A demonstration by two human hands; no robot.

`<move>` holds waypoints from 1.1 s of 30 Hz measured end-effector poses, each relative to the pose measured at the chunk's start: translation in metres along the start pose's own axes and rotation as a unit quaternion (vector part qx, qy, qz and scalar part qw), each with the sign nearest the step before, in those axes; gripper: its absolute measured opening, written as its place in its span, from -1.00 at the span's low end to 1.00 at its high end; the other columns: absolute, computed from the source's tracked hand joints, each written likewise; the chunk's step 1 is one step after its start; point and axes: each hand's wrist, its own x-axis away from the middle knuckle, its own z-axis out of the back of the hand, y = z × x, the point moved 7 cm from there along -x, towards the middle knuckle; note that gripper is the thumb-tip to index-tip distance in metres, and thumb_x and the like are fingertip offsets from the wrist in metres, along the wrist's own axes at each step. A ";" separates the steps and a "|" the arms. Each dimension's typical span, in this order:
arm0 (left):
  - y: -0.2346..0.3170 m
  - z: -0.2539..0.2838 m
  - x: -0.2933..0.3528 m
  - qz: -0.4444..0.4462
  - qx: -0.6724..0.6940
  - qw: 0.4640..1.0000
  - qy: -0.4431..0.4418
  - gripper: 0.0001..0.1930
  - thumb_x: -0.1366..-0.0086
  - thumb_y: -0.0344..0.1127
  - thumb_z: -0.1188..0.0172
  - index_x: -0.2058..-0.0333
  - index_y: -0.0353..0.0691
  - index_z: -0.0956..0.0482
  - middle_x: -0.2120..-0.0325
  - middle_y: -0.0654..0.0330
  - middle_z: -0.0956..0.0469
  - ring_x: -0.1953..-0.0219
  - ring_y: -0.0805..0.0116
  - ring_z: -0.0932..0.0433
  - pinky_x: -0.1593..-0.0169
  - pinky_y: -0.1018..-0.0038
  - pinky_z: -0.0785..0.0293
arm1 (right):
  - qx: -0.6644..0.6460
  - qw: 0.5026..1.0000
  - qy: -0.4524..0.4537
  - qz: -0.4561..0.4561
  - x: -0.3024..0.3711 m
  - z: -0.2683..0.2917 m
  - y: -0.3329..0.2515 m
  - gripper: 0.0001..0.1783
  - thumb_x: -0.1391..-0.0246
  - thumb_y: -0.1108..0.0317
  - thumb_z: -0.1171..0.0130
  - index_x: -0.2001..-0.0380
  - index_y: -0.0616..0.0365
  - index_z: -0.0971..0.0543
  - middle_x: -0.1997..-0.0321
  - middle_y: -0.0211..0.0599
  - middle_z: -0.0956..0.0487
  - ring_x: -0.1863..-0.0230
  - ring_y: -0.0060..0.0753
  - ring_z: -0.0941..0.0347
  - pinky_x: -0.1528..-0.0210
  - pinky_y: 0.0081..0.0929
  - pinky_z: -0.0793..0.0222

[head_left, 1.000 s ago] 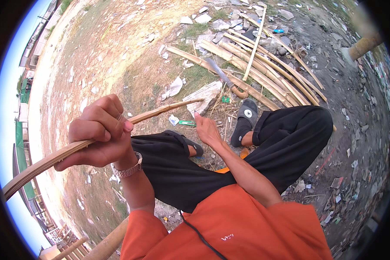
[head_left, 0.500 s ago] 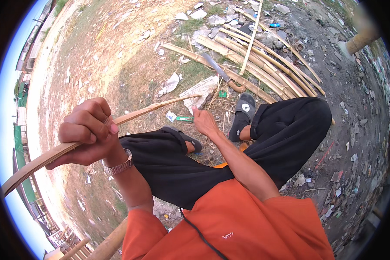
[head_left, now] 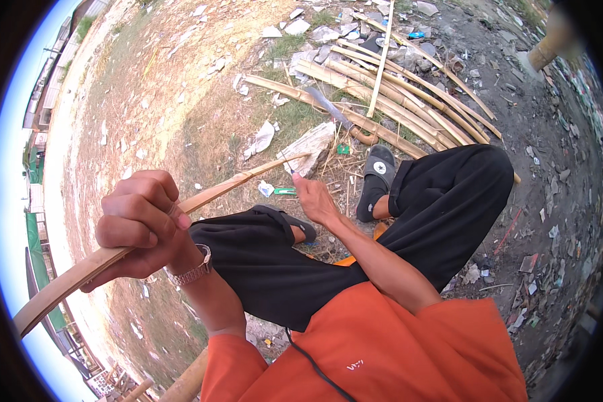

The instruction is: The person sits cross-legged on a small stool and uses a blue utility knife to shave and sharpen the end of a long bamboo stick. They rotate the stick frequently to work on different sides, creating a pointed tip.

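Note:
My left hand (head_left: 140,224), with a metal watch at the wrist, is wrapped round a long split bamboo strip (head_left: 224,187). One end of the strip runs out past the hand at lower left. The other end tapers over a pale stone block (head_left: 311,141) between my feet. My right hand (head_left: 313,201) is closed just below that tapered end. From its fingers a thin, dark, blade-like tool (head_left: 287,163) points up across the strip. The tool's handle is hidden in the hand.
Beyond the stone lies a machete (head_left: 328,105) with a curved wooden handle, touching a pile of split bamboo (head_left: 408,100). Stones and litter cover the ground around. A small green object (head_left: 284,191) lies near my left foot. A bamboo post (head_left: 546,50) stands at far right.
My right hand has shifted slightly left and down along the strip, and the thin tool now shows against it. The left hand still grips the strip, a little lower in view.

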 end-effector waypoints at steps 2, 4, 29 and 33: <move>0.000 0.001 -0.001 -0.013 -0.002 1.000 -0.024 -0.27 -0.20 0.43 0.54 0.67 -0.16 -0.21 0.91 0.32 -0.19 0.90 0.53 -0.18 0.81 0.64 0.02 | -0.044 0.998 0.015 0.053 0.007 0.001 -0.020 -0.31 -0.24 -0.06 0.35 0.56 0.43 -0.42 0.54 0.33 -0.41 0.35 0.35 -0.36 0.26 0.02 -0.21; 0.000 0.005 -0.002 -0.011 -0.002 1.000 -0.022 -0.27 -0.20 0.43 0.54 0.67 -0.15 -0.21 0.90 0.32 -0.20 0.90 0.53 -0.17 0.80 0.64 0.02 | -0.051 0.997 0.028 0.058 0.006 0.001 -0.021 -0.34 -0.24 -0.03 0.33 0.56 0.43 -0.40 0.56 0.31 -0.40 0.38 0.34 -0.35 0.29 0.01 -0.19; -0.004 0.014 0.003 0.027 0.000 0.998 0.063 -0.26 -0.17 0.47 0.51 0.73 -0.12 -0.17 0.91 0.29 -0.15 0.86 0.49 -0.06 0.71 0.55 0.10 | 0.057 0.997 0.029 -0.048 -0.044 -0.012 0.051 -0.27 -0.20 -0.13 0.37 0.52 0.37 -0.50 0.43 0.34 -0.45 0.24 0.32 -0.38 0.14 -0.02 -0.22; -0.001 0.022 0.006 0.031 -0.013 0.996 0.086 -0.26 -0.17 0.47 0.50 0.74 -0.12 -0.16 0.92 0.28 -0.14 0.85 0.49 -0.03 0.69 0.54 0.09 | 0.081 0.990 0.015 -0.112 -0.059 -0.011 0.082 -0.27 -0.19 -0.14 0.38 0.46 0.36 -0.52 0.35 0.32 -0.48 0.16 0.33 -0.37 0.06 -0.02 -0.22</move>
